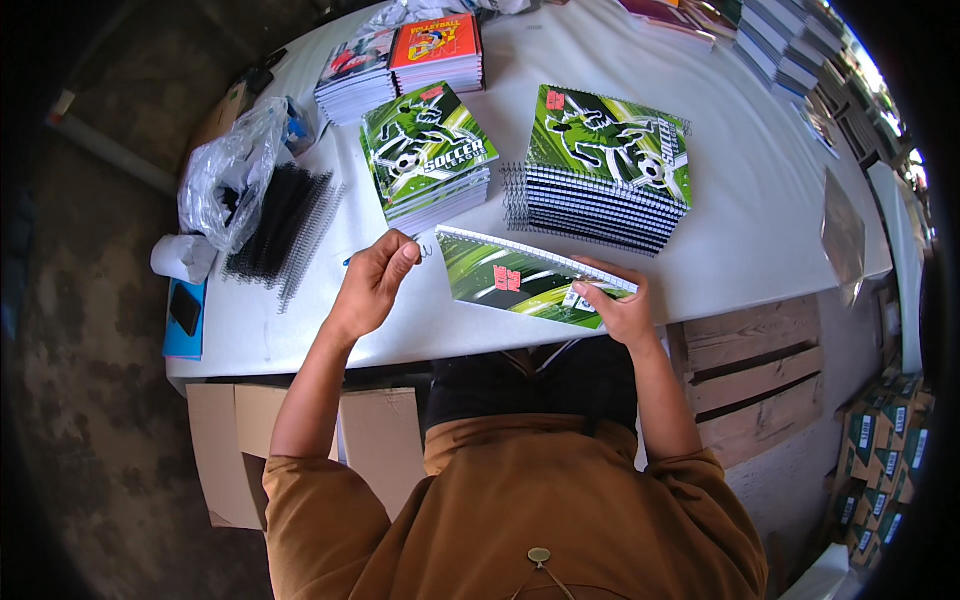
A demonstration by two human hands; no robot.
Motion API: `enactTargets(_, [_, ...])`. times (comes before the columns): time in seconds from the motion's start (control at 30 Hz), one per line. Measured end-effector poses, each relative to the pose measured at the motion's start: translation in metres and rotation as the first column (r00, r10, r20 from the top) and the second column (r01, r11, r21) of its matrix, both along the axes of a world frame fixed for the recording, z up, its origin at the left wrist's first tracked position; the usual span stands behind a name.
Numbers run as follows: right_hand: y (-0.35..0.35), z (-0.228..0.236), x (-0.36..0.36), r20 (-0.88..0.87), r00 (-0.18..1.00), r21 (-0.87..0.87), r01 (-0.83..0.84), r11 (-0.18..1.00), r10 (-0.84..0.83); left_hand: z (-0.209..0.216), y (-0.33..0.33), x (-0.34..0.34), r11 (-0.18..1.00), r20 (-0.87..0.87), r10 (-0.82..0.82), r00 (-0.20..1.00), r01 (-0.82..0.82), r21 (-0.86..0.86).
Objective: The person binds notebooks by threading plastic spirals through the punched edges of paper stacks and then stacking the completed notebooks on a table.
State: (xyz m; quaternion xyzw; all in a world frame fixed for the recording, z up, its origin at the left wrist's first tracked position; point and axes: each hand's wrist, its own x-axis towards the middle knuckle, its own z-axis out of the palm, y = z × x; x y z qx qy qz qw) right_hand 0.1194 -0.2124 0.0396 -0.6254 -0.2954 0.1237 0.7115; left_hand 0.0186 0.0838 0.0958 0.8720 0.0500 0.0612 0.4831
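My right hand (625,310) grips a green notebook (520,285) by its right end, thumb on the cover. The notebook is tilted, with a row of punched holes along its upper edge. To its left my left hand (375,285) is closed, fingers curled and thumb against them. A thin dark curl of wire shows beside those fingers; whether they hold it I cannot tell. Beyond the hands stand two stacks of green soccer-cover notebooks: the left stack (430,150) without visible coils, the right stack (605,170) with dark spiral coils.
A pile of black spiral coils (280,225) lies left of my left hand, beside a clear plastic bag (235,175). Farther back are red-covered notebooks (437,50). A phone (185,310) rests at the left table edge. Below are cardboard boxes (380,435) and a wooden pallet (755,370).
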Motion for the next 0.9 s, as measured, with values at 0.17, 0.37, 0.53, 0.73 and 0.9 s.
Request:
enactTargets(0.17, [-0.003, 0.003, -0.001, 0.049, 0.999, -0.127, 0.029, 0.991, -0.023, -0.003, -0.010, 0.003, 1.000, 0.028, 0.004, 1.000, -0.004, -0.016])
enactTargets(0.37, [-0.007, 0.008, -0.001, 0.015, 0.998, -0.095, -0.053, 0.994, 0.055, -0.001, -0.014, 0.004, 0.993, -0.055, 0.079, 0.995, -0.083, -0.083])
enactTargets(0.53, [-0.009, 0.011, -0.002, -0.068, 0.989, -0.117, -0.136, 0.984, 0.129, 0.004, -0.018, 0.002, 0.980, -0.025, 0.085, 0.996, -0.088, -0.178])
enactTargets(0.73, [-0.011, 0.002, -0.002, 0.280, 0.951, -0.042, -0.124, 0.991, 0.131, 0.026, -0.013, 0.003, 0.941, -0.225, 0.015, 0.974, -0.090, -0.326])
enactTargets(0.9, [-0.015, 0.004, -0.004, 0.181, 0.954, -0.013, -0.241, 0.971, 0.239, 0.041, -0.003, -0.003, 0.943, -0.268, -0.124, 0.955, 0.030, -0.332])
